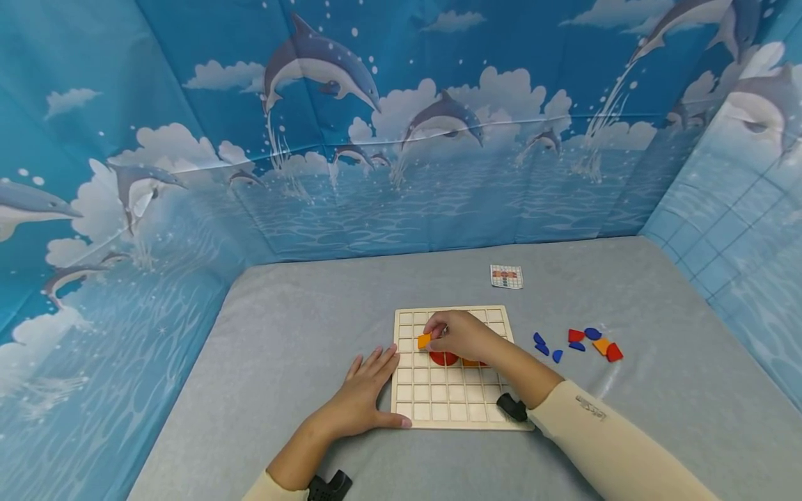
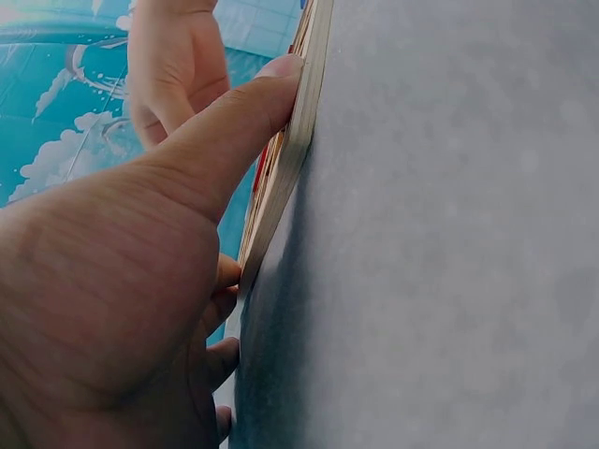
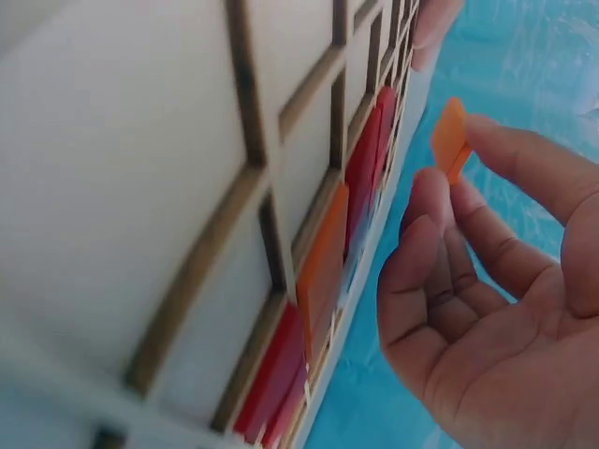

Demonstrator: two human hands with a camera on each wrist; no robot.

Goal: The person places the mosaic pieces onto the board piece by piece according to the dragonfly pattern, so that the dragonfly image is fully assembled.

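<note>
A wooden grid board (image 1: 447, 412) lies on the grey cloth, with red pieces (image 1: 444, 358) and an orange piece (image 1: 470, 362) set in its cells. Between thumb and fingertips my right hand (image 1: 460, 334) pinches an orange square tile (image 1: 424, 341), held just above the board's left part. The right wrist view shows this orange tile (image 3: 451, 140) apart from the grid. My left hand (image 1: 363, 393) rests at the board's left edge with fingers spread. Its thumb (image 2: 239, 122) presses on the board's edge in the left wrist view.
Right of the board lie several loose pieces: blue ones (image 1: 541, 344), a red one (image 1: 576, 335) and an orange one (image 1: 601, 346). A small printed pattern card (image 1: 506, 277) sits behind the board. Dolphin-printed curtains (image 1: 432, 202) border the surface at the back and sides.
</note>
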